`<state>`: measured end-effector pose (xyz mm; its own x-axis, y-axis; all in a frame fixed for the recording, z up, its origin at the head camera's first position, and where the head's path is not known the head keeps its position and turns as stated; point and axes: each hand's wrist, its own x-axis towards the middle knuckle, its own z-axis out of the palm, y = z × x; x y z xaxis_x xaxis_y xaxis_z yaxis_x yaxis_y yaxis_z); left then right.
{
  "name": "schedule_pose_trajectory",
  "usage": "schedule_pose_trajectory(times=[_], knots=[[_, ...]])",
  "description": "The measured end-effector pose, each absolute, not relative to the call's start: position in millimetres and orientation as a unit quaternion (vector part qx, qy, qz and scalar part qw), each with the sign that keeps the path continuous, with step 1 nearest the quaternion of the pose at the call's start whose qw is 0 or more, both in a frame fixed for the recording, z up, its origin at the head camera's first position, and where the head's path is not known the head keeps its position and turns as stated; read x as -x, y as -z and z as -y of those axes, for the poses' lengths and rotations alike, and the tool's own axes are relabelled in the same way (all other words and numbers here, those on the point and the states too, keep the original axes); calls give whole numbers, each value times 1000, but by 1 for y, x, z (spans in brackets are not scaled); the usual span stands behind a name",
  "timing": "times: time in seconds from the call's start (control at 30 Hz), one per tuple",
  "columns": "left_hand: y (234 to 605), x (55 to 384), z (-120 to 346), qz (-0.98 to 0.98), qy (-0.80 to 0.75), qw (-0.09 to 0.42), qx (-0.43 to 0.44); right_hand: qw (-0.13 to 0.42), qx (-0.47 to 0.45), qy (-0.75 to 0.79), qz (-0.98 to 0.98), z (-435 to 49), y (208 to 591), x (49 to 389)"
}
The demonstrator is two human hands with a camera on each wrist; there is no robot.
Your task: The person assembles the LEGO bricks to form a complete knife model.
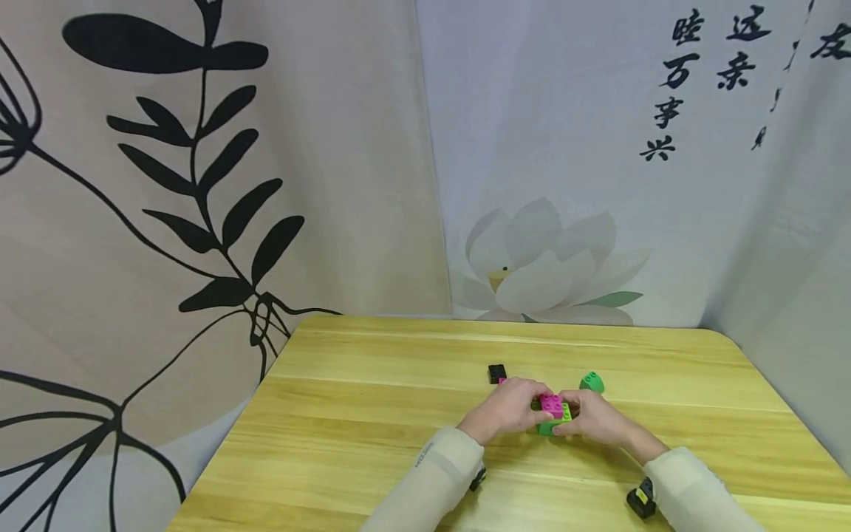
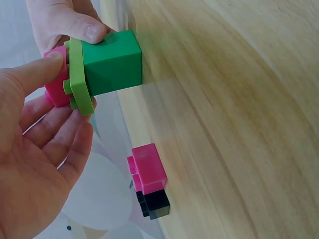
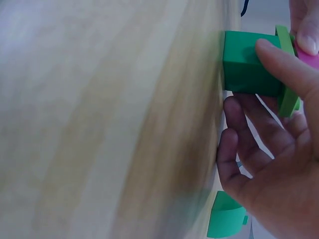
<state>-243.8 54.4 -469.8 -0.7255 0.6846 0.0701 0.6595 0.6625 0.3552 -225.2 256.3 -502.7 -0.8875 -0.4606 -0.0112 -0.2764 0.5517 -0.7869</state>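
Observation:
A stack stands on the table between both hands: a big green block (image 2: 113,62) below, a flat lime-green plate (image 2: 79,79) on it, a pink brick (image 1: 551,404) on top. My left hand (image 1: 513,406) pinches the pink brick, its thumb on one side and fingers on the other. From the right, my right hand (image 1: 598,420) grips the green block, its thumb (image 3: 274,57) lying across one face. In the right wrist view the block's base sits right at the tabletop.
Beyond the left hand, a black brick (image 1: 496,374) and another pink brick (image 2: 149,168) lie together on the wooden table (image 1: 359,443). A rounded green brick (image 1: 592,382) lies behind the right hand. A printed curtain (image 1: 372,185) hangs along the table's back edge.

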Motion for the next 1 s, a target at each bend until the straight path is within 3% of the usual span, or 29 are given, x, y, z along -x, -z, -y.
schedule_pose_trajectory(times=[1.0], knots=[[475, 243, -54, -914, -197, 34, -354, 109, 209, 436, -868, -255, 503, 224]])
